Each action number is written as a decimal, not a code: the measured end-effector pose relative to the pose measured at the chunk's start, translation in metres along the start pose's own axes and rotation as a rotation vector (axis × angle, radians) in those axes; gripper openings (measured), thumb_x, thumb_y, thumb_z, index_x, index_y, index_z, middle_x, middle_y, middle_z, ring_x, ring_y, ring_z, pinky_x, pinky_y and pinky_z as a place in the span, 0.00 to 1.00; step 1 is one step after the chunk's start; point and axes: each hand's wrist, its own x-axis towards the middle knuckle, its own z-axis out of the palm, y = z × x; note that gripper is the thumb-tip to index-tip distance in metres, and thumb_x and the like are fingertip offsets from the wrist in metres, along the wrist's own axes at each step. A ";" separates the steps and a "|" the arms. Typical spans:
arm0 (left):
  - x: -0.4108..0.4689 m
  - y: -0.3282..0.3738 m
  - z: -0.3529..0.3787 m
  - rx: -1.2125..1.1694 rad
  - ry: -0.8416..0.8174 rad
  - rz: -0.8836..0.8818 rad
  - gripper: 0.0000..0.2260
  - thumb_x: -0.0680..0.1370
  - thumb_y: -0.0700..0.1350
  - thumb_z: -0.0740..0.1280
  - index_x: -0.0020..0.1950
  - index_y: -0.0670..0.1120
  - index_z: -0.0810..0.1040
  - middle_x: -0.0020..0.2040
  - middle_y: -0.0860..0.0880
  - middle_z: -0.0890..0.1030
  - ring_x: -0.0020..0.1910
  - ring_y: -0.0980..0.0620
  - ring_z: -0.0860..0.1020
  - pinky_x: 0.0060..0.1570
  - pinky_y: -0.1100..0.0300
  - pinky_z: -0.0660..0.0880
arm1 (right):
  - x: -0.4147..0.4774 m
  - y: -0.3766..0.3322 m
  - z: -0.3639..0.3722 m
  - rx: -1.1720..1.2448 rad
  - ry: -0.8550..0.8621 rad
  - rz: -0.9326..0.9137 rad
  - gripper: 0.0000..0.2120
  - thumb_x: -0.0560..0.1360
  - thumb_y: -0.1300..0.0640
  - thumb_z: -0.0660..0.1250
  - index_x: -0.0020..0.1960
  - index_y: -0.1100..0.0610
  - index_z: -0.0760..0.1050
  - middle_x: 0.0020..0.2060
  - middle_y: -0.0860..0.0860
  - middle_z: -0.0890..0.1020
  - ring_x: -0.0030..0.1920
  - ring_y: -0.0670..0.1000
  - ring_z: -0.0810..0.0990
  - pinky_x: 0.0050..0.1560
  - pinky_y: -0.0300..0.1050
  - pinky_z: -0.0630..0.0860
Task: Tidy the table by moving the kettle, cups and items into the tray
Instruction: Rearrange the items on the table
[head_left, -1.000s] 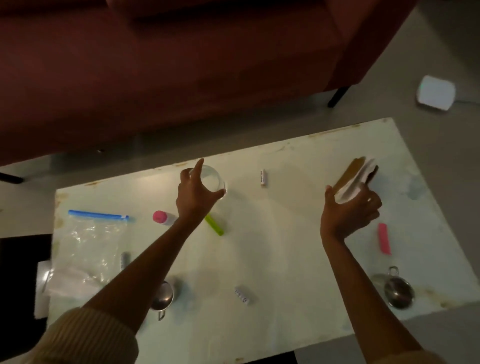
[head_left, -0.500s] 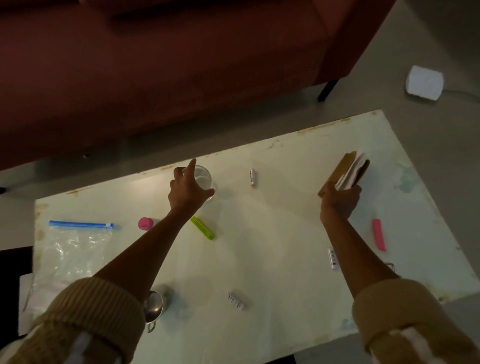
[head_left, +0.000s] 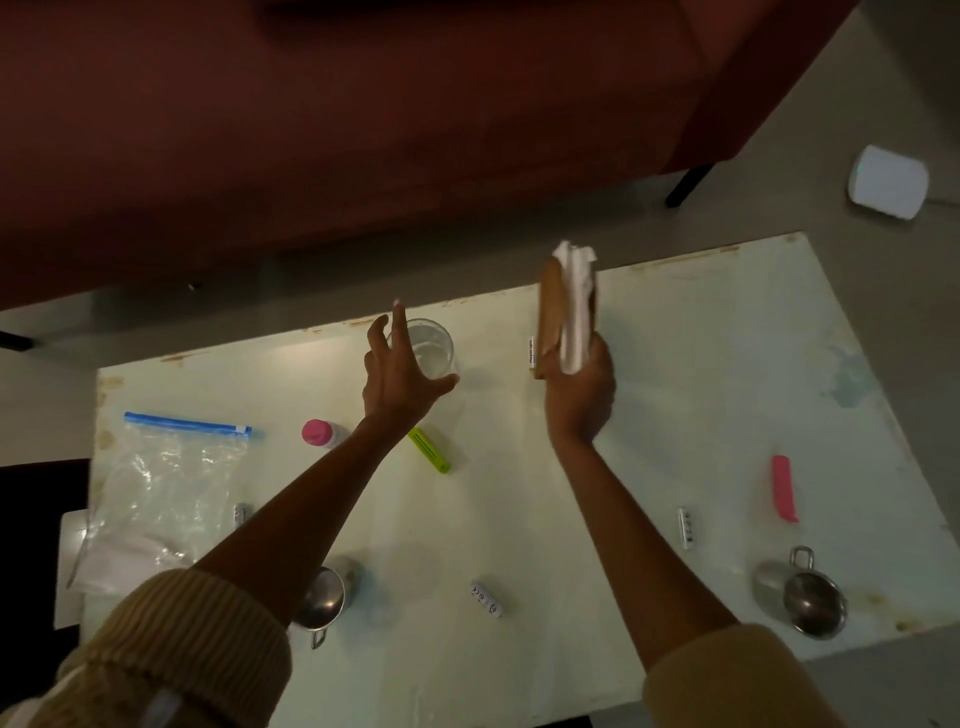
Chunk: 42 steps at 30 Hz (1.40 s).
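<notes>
A clear glass cup (head_left: 432, 347) stands near the far edge of the pale table (head_left: 675, 395). My left hand (head_left: 396, 375) is spread open just left of it, fingers apart and thumb under its near side, touching or almost touching. My right hand (head_left: 577, 396) is lifted above the table, shut on a brown wooden napkin holder (head_left: 551, 312) with white napkins (head_left: 575, 306) in it. Two small steel cups sit near the front edge, one at the left (head_left: 321, 601) partly under my forearm, one at the right (head_left: 811, 601). No tray or kettle shows.
A zip bag (head_left: 166, 483) with a blue seal lies at the left. A pink-capped bottle (head_left: 321, 433), a green clip (head_left: 429, 450), a pink clip (head_left: 783, 488) and several small white batteries (head_left: 486, 598) are scattered about. A red sofa (head_left: 363, 130) stands behind, a white device (head_left: 889, 181) on the floor.
My right hand has picked the napkin holder up off the table and carried it left towards the middle. My left hand has stayed by the glass cup with fingers spreading wider.
</notes>
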 end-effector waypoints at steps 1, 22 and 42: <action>-0.002 -0.002 -0.002 -0.029 -0.002 -0.021 0.49 0.64 0.53 0.77 0.75 0.49 0.50 0.76 0.44 0.54 0.71 0.40 0.62 0.64 0.43 0.69 | -0.009 -0.004 0.008 -0.041 -0.056 -0.030 0.25 0.72 0.51 0.68 0.67 0.58 0.69 0.61 0.56 0.77 0.60 0.57 0.76 0.54 0.48 0.74; -0.015 -0.012 -0.009 -0.143 -0.004 -0.074 0.39 0.70 0.51 0.72 0.75 0.47 0.56 0.74 0.47 0.64 0.71 0.45 0.66 0.68 0.47 0.65 | -0.036 0.004 0.050 -0.276 -0.315 -0.132 0.29 0.74 0.49 0.66 0.70 0.59 0.63 0.66 0.57 0.73 0.64 0.57 0.73 0.57 0.52 0.74; -0.155 -0.144 -0.062 -0.380 0.179 -0.233 0.08 0.74 0.38 0.68 0.53 0.44 0.80 0.48 0.52 0.81 0.43 0.65 0.79 0.42 0.80 0.68 | -0.195 0.044 0.011 -0.131 -0.446 -0.281 0.17 0.70 0.66 0.66 0.58 0.59 0.75 0.62 0.55 0.71 0.60 0.57 0.75 0.45 0.47 0.77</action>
